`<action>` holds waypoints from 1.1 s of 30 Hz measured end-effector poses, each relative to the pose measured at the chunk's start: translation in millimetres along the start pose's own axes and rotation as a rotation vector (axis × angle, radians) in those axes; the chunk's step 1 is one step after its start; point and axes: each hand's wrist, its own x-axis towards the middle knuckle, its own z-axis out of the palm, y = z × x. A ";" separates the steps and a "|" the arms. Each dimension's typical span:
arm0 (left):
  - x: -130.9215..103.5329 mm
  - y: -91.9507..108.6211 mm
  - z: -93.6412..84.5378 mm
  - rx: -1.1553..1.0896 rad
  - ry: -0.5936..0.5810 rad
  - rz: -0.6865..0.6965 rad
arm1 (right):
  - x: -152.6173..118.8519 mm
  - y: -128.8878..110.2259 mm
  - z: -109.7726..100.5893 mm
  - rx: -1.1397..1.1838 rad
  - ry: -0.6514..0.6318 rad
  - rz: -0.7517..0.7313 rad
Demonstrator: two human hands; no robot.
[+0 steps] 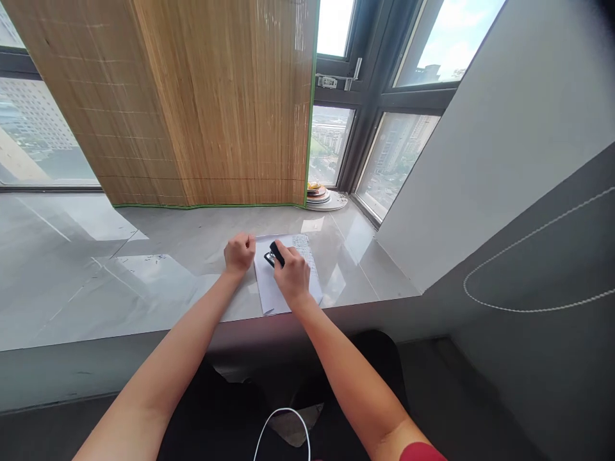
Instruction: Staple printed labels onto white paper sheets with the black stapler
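My right hand (293,275) is closed around a small black stapler (275,253), held over the upper part of some white paper sheets (273,288). Its jaw end points to the left. The sheets lie on the sill near its front edge, with handwriting along their right side and a folded lower left corner. At the upper left edge of the paper rests my left hand (239,254), its fingers curled into a fist. Whatever may be inside that fist is hidden.
The pale tiled window sill (154,282) runs across the view. A bamboo blind (216,109) hangs behind it. Stacked plates (327,202) sit in the window corner. A bead chain (480,304) hangs at right, and a white cable (283,410) loops below.
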 end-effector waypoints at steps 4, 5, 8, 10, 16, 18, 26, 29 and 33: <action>1.2 -1.1 -3.2 0.013 0.029 -0.017 | 8.3 -26.2 26.8 -0.029 -0.065 0.015; 1.8 -1.1 -3.4 0.013 0.032 -0.019 | 9.4 -26.0 29.2 -0.041 -0.080 0.019; 2.5 -0.1 -3.1 0.013 0.026 -0.016 | 7.4 -16.1 26.1 -0.082 -0.115 0.028; 2.3 0.6 -2.6 0.016 0.014 -0.024 | 2.9 -3.3 17.1 -0.102 -0.125 0.040; 4.4 -0.2 2.6 0.016 -0.065 -0.060 | -8.8 61.3 -24.0 -0.170 -0.036 0.136; 5.8 -0.8 5.2 0.016 -0.081 -0.061 | -10.9 82.4 -34.4 -0.195 0.012 0.151; 6.8 -2.6 7.6 0.004 -0.104 -0.067 | -5.5 111.6 -60.8 -0.114 0.036 0.116; 7.0 -3.8 7.8 -0.015 -0.098 -0.079 | 17.0 129.8 -75.0 -0.079 0.106 0.180; 8.0 -2.8 7.8 -0.027 -0.087 -0.080 | 64.6 165.5 -64.7 -0.168 -0.033 0.026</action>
